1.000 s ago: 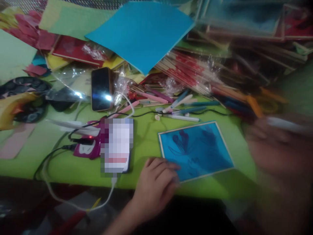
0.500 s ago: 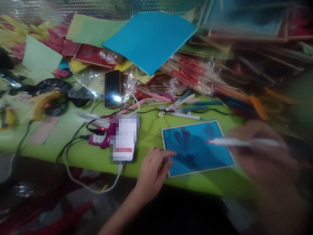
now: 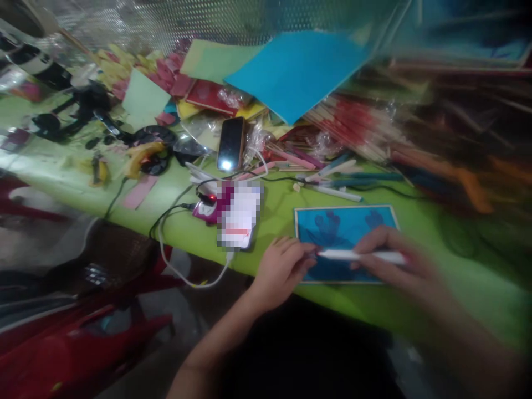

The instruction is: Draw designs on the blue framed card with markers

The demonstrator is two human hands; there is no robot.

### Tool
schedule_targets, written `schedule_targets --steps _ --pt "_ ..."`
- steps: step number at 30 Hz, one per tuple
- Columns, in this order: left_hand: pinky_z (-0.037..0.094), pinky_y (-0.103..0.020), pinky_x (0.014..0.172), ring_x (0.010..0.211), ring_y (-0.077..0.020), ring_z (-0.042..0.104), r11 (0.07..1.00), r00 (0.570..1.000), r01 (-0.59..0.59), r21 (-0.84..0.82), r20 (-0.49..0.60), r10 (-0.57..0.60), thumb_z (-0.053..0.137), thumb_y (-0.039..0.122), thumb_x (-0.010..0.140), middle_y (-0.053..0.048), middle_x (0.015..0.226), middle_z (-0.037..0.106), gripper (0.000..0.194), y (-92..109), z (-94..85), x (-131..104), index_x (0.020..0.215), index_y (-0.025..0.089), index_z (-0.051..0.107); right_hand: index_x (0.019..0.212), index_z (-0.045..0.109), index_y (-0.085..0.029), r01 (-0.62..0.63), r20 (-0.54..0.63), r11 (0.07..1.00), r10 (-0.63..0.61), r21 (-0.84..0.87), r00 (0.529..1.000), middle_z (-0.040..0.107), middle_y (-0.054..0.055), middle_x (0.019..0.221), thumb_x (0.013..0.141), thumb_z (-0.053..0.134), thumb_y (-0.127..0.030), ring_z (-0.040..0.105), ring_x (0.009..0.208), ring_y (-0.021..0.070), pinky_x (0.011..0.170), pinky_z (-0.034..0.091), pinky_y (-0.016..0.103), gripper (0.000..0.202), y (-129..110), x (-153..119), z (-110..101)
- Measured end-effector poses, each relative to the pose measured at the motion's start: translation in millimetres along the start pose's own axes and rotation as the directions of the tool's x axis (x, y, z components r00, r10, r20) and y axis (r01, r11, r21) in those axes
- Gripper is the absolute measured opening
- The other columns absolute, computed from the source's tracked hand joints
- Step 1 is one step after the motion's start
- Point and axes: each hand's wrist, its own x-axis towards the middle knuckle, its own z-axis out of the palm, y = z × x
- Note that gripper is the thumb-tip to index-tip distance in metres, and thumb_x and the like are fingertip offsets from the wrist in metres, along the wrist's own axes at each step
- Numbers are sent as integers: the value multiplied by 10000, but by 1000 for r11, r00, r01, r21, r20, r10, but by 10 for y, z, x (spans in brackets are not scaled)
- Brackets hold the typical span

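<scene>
My right hand (image 3: pixel 386 257) grips a white marker (image 3: pixel 338 255) with a reddish tip, held level over a blue card (image 3: pixel 353 221) with a pale border. Dark flower-like drawings show on the card's upper part. At the card's left edge is my left hand (image 3: pixel 282 269), its thumb and index finger bent close together as in a pinch. The marker's tip meets or nearly meets these fingertips. Whatever lies between them is too small and blurred to make out.
Left of the card, a lit phone (image 3: pixel 241 219) lies on a purple device (image 3: pixel 205 210) with cables. Behind lie a dark phone (image 3: pixel 231 143), several loose markers (image 3: pixel 334 192), a blue sheet (image 3: pixel 295 72) and bundled sticks (image 3: pixel 349 122). Yellow glue guns (image 3: pixel 143 158) lie left.
My right hand has brought the marker left and down across the card, to the fingertips of my left hand. The view has turned left, showing more of the table's left side.
</scene>
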Motion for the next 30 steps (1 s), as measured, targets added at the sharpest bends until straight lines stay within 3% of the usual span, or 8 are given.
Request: schedule_targets --steps 5,9,14,21,30 --pt "456 -352 796 842 -195 680 996 998 -43 80 55 39 524 281 1065 -36 903 761 204 -20 18 -13 1091 199 708 849 732 -253 74 97 997 -71 -28 993 725 9 749 884 778 -407 633 636 159 562 499 260 164 61 34 40" --pt "465 -357 802 832 -193 676 993 994 -93 72 59 89 506 280 1065 -41 915 767 211 -43 29 -35 1068 191 696 824 727 -242 59 141 996 -49 -63 989 719 10 746 861 785 -397 634 651 167 568 482 270 170 65 42 53" --pt "468 -368 803 827 -205 661 991 993 -109 75 44 105 428 303 1089 -40 880 745 291 -40 35 -46 1061 190 695 821 667 -227 67 239 996 -52 -56 970 675 -2 731 956 686 -449 574 652 144 591 429 264 261 1 19 81" --pt "511 -392 838 871 -226 672 997 998 -64 48 -9 64 396 362 1088 -69 937 743 330 -27 35 -63 1055 190 676 905 650 -220 95 273 995 -100 30 957 658 3 809 994 609 -587 576 754 154 658 408 274 379 102 24 143" --pt "540 -342 744 820 -220 675 999 995 -34 10 -95 35 448 380 1068 -65 882 723 292 61 20 -30 1008 212 679 875 617 -214 72 247 990 -100 121 964 611 -20 738 949 622 -671 494 650 127 604 376 265 464 93 51 142"
